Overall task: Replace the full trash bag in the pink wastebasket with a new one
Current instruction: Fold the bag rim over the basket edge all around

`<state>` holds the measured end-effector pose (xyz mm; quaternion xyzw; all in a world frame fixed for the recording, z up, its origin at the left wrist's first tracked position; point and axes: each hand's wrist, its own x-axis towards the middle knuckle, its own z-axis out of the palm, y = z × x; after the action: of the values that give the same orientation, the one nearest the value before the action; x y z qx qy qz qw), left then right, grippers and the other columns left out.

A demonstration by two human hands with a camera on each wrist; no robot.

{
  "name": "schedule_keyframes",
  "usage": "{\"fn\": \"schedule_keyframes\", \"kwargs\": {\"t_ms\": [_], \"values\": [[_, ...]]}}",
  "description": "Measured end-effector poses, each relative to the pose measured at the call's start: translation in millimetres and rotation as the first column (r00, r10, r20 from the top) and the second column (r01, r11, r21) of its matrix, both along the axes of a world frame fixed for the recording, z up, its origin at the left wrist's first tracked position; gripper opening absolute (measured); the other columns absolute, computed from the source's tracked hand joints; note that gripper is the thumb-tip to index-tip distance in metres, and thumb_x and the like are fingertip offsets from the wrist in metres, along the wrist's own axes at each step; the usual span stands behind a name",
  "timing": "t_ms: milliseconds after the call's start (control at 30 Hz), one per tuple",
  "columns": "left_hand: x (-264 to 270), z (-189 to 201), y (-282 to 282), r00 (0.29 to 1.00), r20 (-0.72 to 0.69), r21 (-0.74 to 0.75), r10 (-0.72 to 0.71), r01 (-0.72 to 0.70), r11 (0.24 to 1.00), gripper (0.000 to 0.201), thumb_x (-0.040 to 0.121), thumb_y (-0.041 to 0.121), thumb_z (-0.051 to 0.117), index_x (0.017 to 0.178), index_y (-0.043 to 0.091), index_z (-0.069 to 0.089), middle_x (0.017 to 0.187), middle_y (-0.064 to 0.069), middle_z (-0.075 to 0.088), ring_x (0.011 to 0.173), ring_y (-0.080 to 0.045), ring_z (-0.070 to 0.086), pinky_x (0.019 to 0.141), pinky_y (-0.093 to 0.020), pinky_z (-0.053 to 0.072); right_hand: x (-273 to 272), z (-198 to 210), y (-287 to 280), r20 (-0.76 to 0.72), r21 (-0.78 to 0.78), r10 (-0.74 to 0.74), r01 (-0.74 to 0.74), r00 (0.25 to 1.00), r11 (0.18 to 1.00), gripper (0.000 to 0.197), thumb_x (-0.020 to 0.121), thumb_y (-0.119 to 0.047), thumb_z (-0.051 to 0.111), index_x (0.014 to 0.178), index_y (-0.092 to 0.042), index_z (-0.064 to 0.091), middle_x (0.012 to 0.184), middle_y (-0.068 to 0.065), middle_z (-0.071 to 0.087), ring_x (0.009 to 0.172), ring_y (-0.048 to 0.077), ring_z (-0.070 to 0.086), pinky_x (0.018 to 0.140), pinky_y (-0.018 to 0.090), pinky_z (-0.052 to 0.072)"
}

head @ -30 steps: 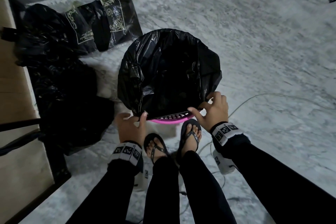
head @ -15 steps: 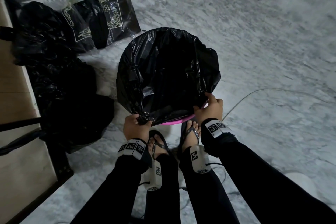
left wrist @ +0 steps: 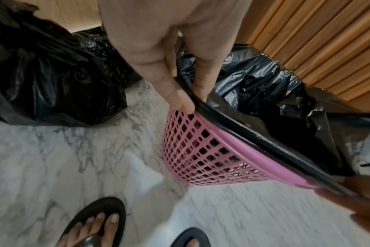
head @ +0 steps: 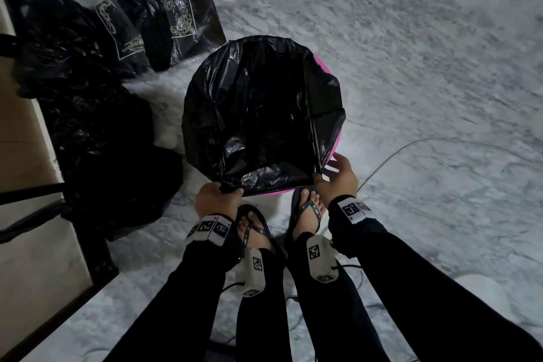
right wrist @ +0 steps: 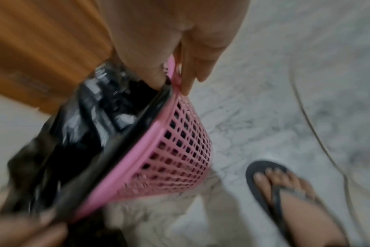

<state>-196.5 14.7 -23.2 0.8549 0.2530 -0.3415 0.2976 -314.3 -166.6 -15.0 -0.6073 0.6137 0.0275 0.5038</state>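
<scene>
The pink wastebasket (head: 322, 66) stands on the floor in front of my feet, lined with a black trash bag (head: 258, 114) whose mouth gapes open. My left hand (head: 219, 194) pinches the bag's edge at the near-left rim. My right hand (head: 329, 170) holds the edge at the near-right rim. In the left wrist view the left hand (left wrist: 192, 102) pinches the bag (left wrist: 264, 83) just above the lattice wall of the basket (left wrist: 211, 150). In the blurred right wrist view the right hand (right wrist: 173, 83) has its thumb inside the bag (right wrist: 95, 108) and its fingers outside the basket (right wrist: 175, 150).
Full black trash bags (head: 102, 156) lie heaped to the left, with a printed pack of bags (head: 164, 23) behind them. Wooden furniture (head: 17, 141) borders the left. A thin cable (head: 411, 147) runs over the marble floor at right. My sandalled feet (head: 305, 209) touch the basket.
Both hands have drawn the bag's near edge taut along the near rim, hiding the lattice that showed there. A strip of pink rim now shows at the far right.
</scene>
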Motion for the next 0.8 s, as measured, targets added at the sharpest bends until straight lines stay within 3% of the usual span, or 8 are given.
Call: {"fn": "schedule_keyframes", "kwargs": {"t_ms": [67, 133, 233, 333, 433, 600, 700, 800], "values": [[-3.1, -1.9, 2.0, 0.999, -0.018, -0.048, 0.047, -0.047, 0.998, 0.049, 0.058, 0.016, 0.082, 0.099, 0.014, 0.054, 0.094, -0.012, 0.07, 0.086, -0.032, 0.069, 0.081, -0.047, 0.057, 0.1, 5.4, 3.7, 0.064, -0.108, 0.109, -0.102, 0.992, 0.989, 0.052, 0.081, -0.001, 0.062, 0.126, -0.017, 0.04, 0.118, 0.004, 0.05, 0.089, 0.016, 0.06, 0.064, 0.013, 0.049], [-7.9, 1.5, 2.2, 0.999, -0.021, -0.077, 0.042, -0.044, 0.996, 0.056, 0.061, 0.01, 0.08, 0.106, 0.018, 0.05, 0.097, -0.011, 0.068, 0.088, -0.031, 0.068, 0.083, -0.046, 0.056, -0.6, 7.3, 6.1, -0.001, -0.211, 0.291, -0.285, 0.957, 0.935, 0.043, 0.083, -0.003, 0.058, 0.12, -0.022, 0.048, 0.124, 0.007, 0.043, 0.088, 0.025, 0.063, 0.067, 0.026, 0.055], [-16.4, 5.7, 1.2, 1.0, 0.008, -0.093, 0.029, -0.028, 0.995, 0.068, 0.066, 0.007, 0.078, 0.125, 0.013, 0.046, 0.109, -0.011, 0.065, 0.1, -0.027, 0.064, 0.086, -0.029, 0.049, -2.1, 5.9, 3.1, -0.159, -0.225, 0.398, -0.426, 0.903, 0.876, 0.032, 0.088, -0.009, 0.052, 0.117, -0.02, 0.061, 0.136, 0.01, 0.039, 0.094, 0.031, 0.062, 0.072, 0.027, 0.047], [-24.1, 10.2, -3.8, 0.998, 0.015, -0.112, 0.054, -0.052, 0.992, 0.07, 0.07, 0.012, 0.078, 0.131, 0.007, 0.044, 0.12, -0.011, 0.062, 0.111, -0.024, 0.059, 0.083, -0.022, 0.04, -2.4, 6.3, -2.2, -0.176, -0.232, 0.388, -0.421, 0.905, 0.877, 0.039, 0.089, -0.008, 0.049, 0.126, -0.017, 0.056, 0.137, 0.009, 0.042, 0.102, 0.028, 0.06, 0.077, 0.019, 0.038], [-29.6, 11.2, -6.3, 0.997, 0.031, -0.104, 0.076, -0.073, 0.992, 0.069, 0.072, 0.024, 0.077, 0.13, 0.003, 0.047, 0.119, -0.012, 0.063, 0.111, -0.025, 0.059, 0.081, -0.022, 0.039, -1.6, 5.6, -4.0, -0.134, -0.238, 0.316, -0.34, 0.939, 0.91, 0.046, 0.086, -0.006, 0.049, 0.131, -0.015, 0.049, 0.13, 0.009, 0.048, 0.101, 0.026, 0.061, 0.08, 0.02, 0.04], [-24.8, 3.0, -6.9, 0.982, 0.044, -0.087, 0.185, -0.181, 0.98, 0.066, 0.062, 0.046, 0.078, 0.112, 0.005, 0.061, 0.098, -0.012, 0.071, 0.095, -0.025, 0.067, 0.09, -0.041, 0.053, 2.7, 5.7, -4.4, -0.071, -0.185, 0.2, -0.21, 0.977, 0.96, 0.052, 0.083, -0.003, 0.056, 0.133, -0.009, 0.046, 0.128, 0.01, 0.045, 0.096, 0.027, 0.064, 0.078, 0.022, 0.046], [-18.7, -1.1, -7.5, 0.991, 0.052, -0.025, 0.127, -0.125, 0.992, 0.056, 0.066, 0.033, 0.079, 0.109, 0.003, 0.062, 0.097, -0.016, 0.072, 0.095, -0.029, 0.067, 0.09, -0.043, 0.053, 8.6, 7.2, -5.3, -0.079, -0.079, 0.106, -0.112, 0.991, 0.991, 0.064, 0.079, -0.005, 0.064, 0.138, -0.017, 0.041, 0.124, 0.009, 0.043, 0.085, 0.022, 0.064, 0.077, 0.018, 0.044], [-19.7, -0.2, -7.3, 0.996, 0.072, 0.007, 0.044, -0.045, 0.999, 0.052, 0.069, 0.022, 0.077, 0.113, 0.0, 0.058, 0.103, -0.017, 0.07, 0.101, -0.029, 0.064, 0.092, -0.034, 0.049, 11.0, 7.3, -5.0, -0.116, -0.053, 0.147, -0.154, 0.982, 0.987, 0.075, 0.074, -0.008, 0.067, 0.14, -0.025, 0.035, 0.1, 0.01, 0.062, 0.078, 0.018, 0.061, 0.072, 0.02, 0.042]]}}
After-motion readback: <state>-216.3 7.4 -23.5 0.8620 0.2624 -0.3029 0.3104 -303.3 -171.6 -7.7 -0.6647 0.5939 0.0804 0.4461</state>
